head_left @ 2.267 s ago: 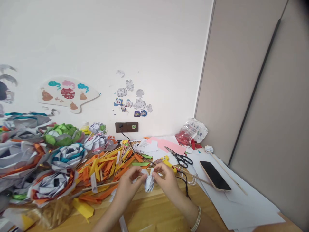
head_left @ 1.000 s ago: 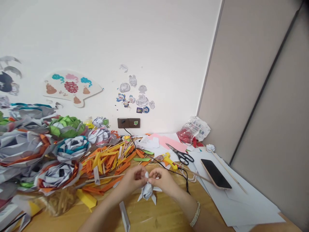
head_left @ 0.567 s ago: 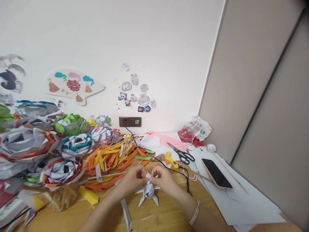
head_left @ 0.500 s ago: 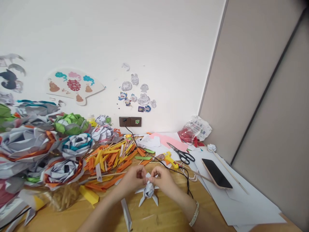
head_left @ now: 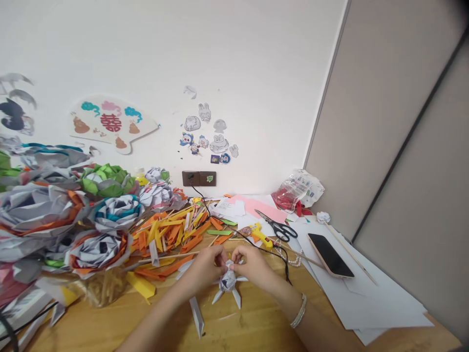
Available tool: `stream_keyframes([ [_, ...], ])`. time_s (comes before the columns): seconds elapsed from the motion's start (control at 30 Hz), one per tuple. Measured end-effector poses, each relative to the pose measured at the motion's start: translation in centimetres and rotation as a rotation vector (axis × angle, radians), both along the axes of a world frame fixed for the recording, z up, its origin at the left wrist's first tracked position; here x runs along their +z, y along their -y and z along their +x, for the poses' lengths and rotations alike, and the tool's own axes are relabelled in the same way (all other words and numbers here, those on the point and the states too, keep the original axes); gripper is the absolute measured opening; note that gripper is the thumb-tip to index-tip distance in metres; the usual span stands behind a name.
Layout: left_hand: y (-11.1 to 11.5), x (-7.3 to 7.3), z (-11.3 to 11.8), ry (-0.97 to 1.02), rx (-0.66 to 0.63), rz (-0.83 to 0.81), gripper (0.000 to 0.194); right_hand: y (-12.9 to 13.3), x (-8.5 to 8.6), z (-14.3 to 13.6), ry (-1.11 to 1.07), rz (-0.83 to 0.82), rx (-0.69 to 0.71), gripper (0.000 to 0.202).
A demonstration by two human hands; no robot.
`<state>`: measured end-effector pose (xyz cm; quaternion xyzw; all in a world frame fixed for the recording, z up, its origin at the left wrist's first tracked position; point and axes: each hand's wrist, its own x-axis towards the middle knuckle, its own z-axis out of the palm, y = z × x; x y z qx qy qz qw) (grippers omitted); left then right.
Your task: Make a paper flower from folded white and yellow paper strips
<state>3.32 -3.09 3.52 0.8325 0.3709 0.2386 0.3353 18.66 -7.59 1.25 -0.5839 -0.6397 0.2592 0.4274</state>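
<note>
Over the open middle of the wooden counter (head_left: 256, 322), toward its near edge, I have a small white folded-paper flower (head_left: 228, 281) between my two hands. My left hand (head_left: 208, 266) is closed in a pinch at its upper petals, and my right hand (head_left: 252, 266) pinches there from the other side; the fingertips meet so closely that I can't quite tell whether both grip the same fold. The flower's crumpled, rounded centre shows just below my fingers, with pointed petals fanning toward the near edge.

If I pinch or pull unevenly, I think the thin paper could tear, or the centre could twist and spring loose. Squeezing too hard might flatten it.

Near my left wrist lies a narrow white folded-paper strip (head_left: 197, 318), where a dropped forearm could crease it. Beyond my hands, the yellow glue gun (head_left: 262, 236) lies beside black-handled scissors (head_left: 280, 230); a sleeve-height sweep of my right arm could snag the gun's black cord (head_left: 287, 268) and drag it. If the gun is hot, which I can't see, brushing its nozzle could burn me.

Toward the counter's left edge, large multicoloured paper flowers (head_left: 98, 250) crowd together, and a knock from my left elbow could crush their petals.
</note>
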Motion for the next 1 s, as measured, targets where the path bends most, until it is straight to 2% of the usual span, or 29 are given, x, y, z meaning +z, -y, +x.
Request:
stream_keyframes([
  [0.1, 0.2, -0.2, 0.2, 0.009, 0.0, 0.06, 0.002, 0.0, -0.1, 0.0, 0.032, 0.008, 0.007, 0.007],
  [0.2, -0.2, -0.6, 0.2, 0.047, -0.01, 0.012, 0.003, 0.1, -0.2, 0.1, -0.011, -0.008, 0.07, 0.009],
  [0.27, -0.7, -0.7, -0.1, 0.103, -0.063, -0.137, 0.009, 0.3, -0.1, 0.1, -0.029, -0.013, 0.085, 0.008],
  [0.4, -1.7, -0.4, -1.6, 0.295, -0.251, -0.629, 0.038, 0.8, 0.5, -0.4, -0.048, 0.03, 0.104, 0.007],
  [0.47, -2.0, -0.3, -2.3, 0.296, -0.299, -0.751, 0.037, 1.0, 0.6, -0.8, -0.068, 0.09, 0.133, 0.008],
  [0.53, -2.1, -0.4, -2.7, 0.237, -0.356, -0.707, 0.031, 0.9, 0.4, -1.0, -0.074, 0.169, 0.152, 0.009],
  [0.63, -2.3, -1.0, -2.6, 0.22, -0.388, -0.559, 0.033, 0.7, 0.0, -1.0, -0.033, 0.282, 0.148, 0.011],
  [0.8, -2.2, -1.4, -1.6, 0.29, -0.306, -0.493, 0.04, 0.7, 0.1, -0.8, 0.129, 0.437, 0.146, 0.01],
  [1.0, -2.1, -0.9, -1.3, 0.304, -0.215, -0.386, 0.047, 1.2, 1.0, -0.2, 0.31, 0.644, 0.284, 0.02],
])
